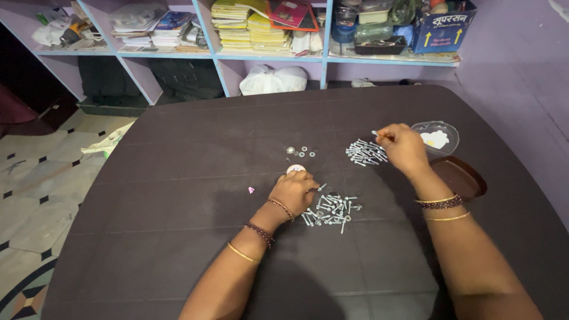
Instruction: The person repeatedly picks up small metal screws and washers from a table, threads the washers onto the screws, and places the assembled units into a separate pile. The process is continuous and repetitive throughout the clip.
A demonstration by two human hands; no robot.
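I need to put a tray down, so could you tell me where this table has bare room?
Free: the wide left stretch of the dark table, left of the left hand, and the far strip beyond the washers. Crowded: the centre, with both screw piles, and the right side by the right hand, clear dish and brown lid.

Shiny metal screws point(330, 209) lie on a matt dark table point(178, 237).

Your left hand point(294, 191) hides whatever its grip encloses; the small pink bit point(251, 190) on the desk point(178, 237) is too tiny to identify.
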